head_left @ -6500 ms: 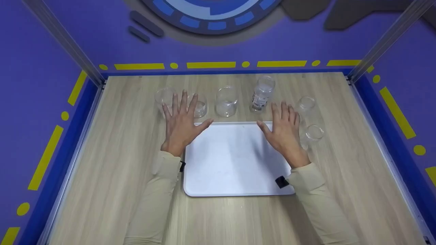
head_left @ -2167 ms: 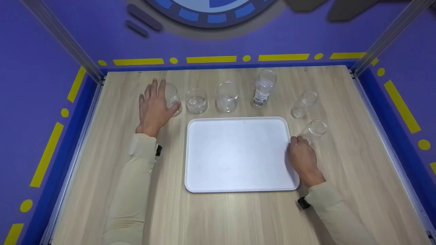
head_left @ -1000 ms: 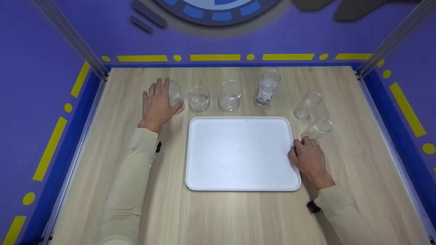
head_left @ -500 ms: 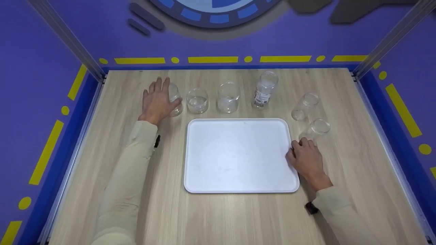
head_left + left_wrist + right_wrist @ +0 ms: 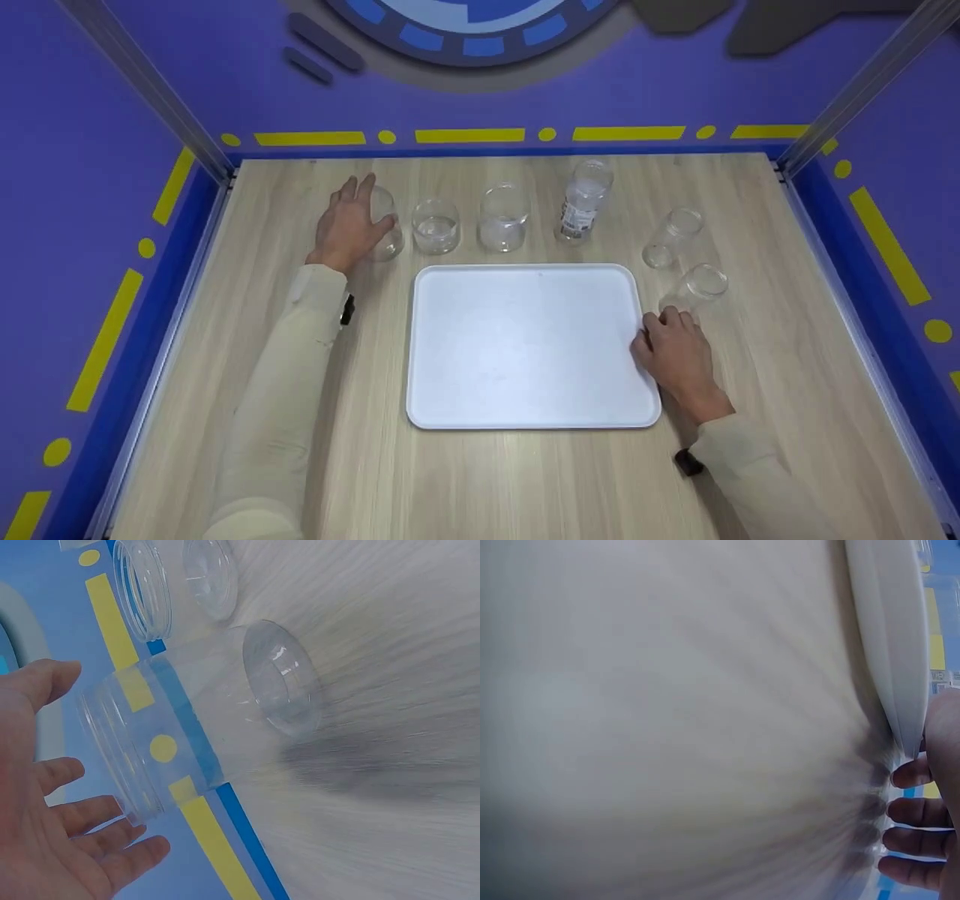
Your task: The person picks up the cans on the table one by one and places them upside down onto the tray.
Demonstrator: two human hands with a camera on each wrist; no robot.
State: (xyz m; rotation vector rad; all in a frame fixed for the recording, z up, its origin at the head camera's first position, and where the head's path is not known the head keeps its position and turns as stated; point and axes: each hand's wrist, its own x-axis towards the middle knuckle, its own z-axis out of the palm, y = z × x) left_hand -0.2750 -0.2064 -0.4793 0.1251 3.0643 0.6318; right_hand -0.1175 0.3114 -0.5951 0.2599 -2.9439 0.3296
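At the back left of the table, my left hand [image 5: 346, 232] is beside the leftmost clear jar [image 5: 387, 244], thumb on its near side. In the left wrist view the fingers and thumb are spread loosely about the mouth end of that jar [image 5: 202, 697]. A white rectangular tray [image 5: 532, 345] lies in the middle. At its right edge is my right hand [image 5: 681, 356], fingers bent, thumb side at the rim. The right wrist view has those fingertips [image 5: 907, 840] down on the table beside the tray rim [image 5: 900, 637]; the thumb is hidden there.
A low clear jar [image 5: 436, 232], a taller clear jar [image 5: 504, 221] and a clear labelled bottle [image 5: 579, 210] stand behind the tray. Two more clear containers, one farther back [image 5: 682, 223] and one nearer [image 5: 705, 283], stand right of it. Blue-purple walls enclose the table.
From above the tray's sides, my left hand has moved left and back to the leftmost jar; my right hand has come down to the tray's right edge. Little has moved in the last second.
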